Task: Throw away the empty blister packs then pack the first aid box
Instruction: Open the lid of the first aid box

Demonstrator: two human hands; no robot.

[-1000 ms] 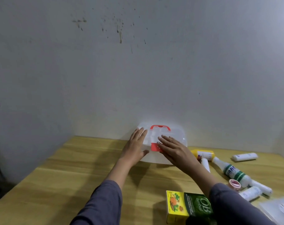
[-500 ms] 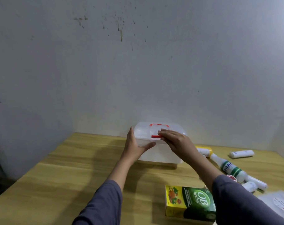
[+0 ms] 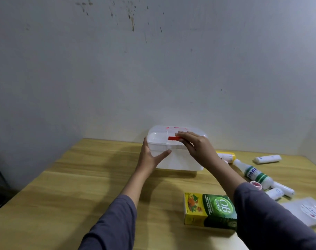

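A translucent white first aid box (image 3: pixel 179 161) stands upright with its lid down at the back of the wooden table (image 3: pixel 72 186), near the wall. My left hand (image 3: pixel 150 156) grips its left front corner, thumb across the front. The fingers of my right hand (image 3: pixel 195 148) rest on the red latch (image 3: pixel 173 138) at the lid's front edge. To the right lie a green and yellow herbal medicine carton (image 3: pixel 209 211), a white bottle with green bands (image 3: pixel 253 174), a yellow-capped bottle (image 3: pixel 226 156) and several white rolls (image 3: pixel 267 158). No blister packs show.
A flat clear plastic pouch (image 3: pixel 309 210) lies at the right edge of the table. A small red and white tape roll (image 3: pixel 255 184) sits by the banded bottle. The grey wall rises close behind the box; the table's left edge drops to a dark floor.
The box has gone from tilted with its lid facing me to standing upright. My left hand moved to its left corner and my right hand's fingers moved onto the red latch.
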